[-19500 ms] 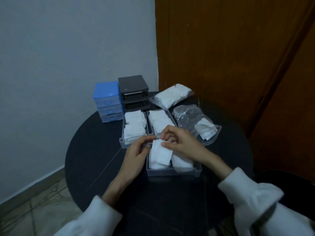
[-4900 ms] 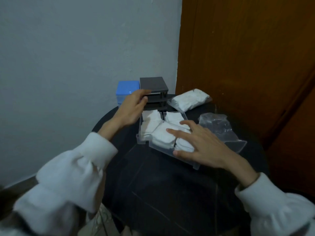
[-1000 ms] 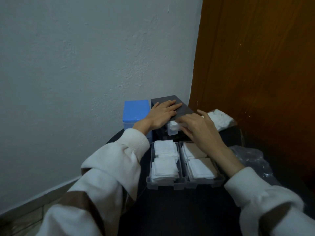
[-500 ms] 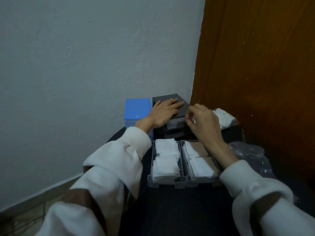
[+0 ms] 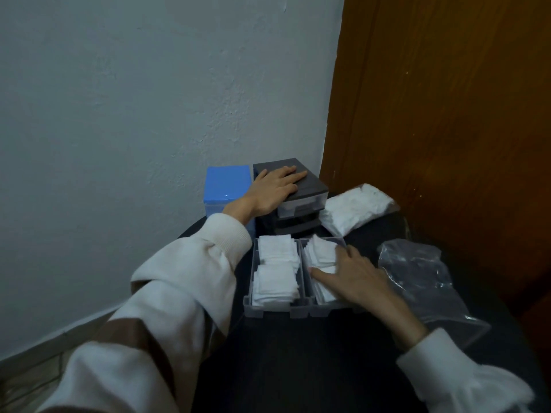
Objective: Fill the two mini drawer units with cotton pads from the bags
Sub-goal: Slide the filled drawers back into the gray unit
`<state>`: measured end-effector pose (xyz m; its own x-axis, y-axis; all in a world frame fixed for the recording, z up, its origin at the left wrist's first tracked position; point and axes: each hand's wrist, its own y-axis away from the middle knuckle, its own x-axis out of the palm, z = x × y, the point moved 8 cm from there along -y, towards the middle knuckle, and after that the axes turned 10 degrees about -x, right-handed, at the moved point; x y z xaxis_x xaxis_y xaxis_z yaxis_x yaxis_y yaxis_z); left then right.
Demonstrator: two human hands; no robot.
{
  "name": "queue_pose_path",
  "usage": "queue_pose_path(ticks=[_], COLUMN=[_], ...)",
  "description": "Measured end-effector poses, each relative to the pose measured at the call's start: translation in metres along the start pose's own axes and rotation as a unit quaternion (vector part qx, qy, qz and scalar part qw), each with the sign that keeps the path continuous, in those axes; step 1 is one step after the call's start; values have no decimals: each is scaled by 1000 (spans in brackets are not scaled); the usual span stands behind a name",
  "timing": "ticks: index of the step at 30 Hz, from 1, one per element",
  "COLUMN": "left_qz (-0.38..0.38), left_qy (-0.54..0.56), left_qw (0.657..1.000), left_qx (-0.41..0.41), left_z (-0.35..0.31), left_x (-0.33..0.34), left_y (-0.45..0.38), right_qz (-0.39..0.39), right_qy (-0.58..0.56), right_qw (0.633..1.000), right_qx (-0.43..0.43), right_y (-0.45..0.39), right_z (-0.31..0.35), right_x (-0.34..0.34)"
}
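We are judging the job partly done: the grey drawer unit is showing one drawer seated in its top slot, while two filled drawers are sitting out on the counter in front of it, cotton pads stacked inside. The blue drawer unit is standing just beside the grey one. One full bag is waiting. Our left hand is pressing flat on the grey unit's top, fingers straight and slightly spread; our right hand is resting splayed on the right drawer's pads.

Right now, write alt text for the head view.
A person's left hand rests flat on a dark drawer unit; the right hand lies on cotton pads in one of two loose drawers on a black table.
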<state>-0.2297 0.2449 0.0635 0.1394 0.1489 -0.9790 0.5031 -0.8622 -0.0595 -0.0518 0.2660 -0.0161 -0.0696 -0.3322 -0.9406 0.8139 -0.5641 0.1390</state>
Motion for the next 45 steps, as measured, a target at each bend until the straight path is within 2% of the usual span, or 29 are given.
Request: queue_pose_path(ticks=[8, 11, 15, 19, 24, 30, 45], left_qz=[1, -1, 13, 0, 11, 4, 3], left_qy=[-12, -1, 57, 34, 32, 37, 41], left_qw=[1000, 1000, 998, 999, 999, 999, 999], left_qx=[5, -1, -9, 9, 8, 12, 13], left_z=[-2, 0, 2, 1, -2, -2, -1], left_x=[0, -1, 1, 0, 1, -1, -1], left_y=[2, 1, 3, 4, 5, 5, 4], right_qz=[-6, 3, -24, -66, -58, -38, -68], right_qy=[-46, -21, -10, 3, 37, 59, 62], right_qw=[999, 999, 999, 994, 988, 988, 984], right_qx=[-11, -28, -46, -90, -136, -138, -155], right_y=[3, 8, 13, 13, 3, -10, -27], right_z=[5, 9, 13, 21, 38, 45, 53], right_x=[1, 3, -4, -24, -34, -35, -36])
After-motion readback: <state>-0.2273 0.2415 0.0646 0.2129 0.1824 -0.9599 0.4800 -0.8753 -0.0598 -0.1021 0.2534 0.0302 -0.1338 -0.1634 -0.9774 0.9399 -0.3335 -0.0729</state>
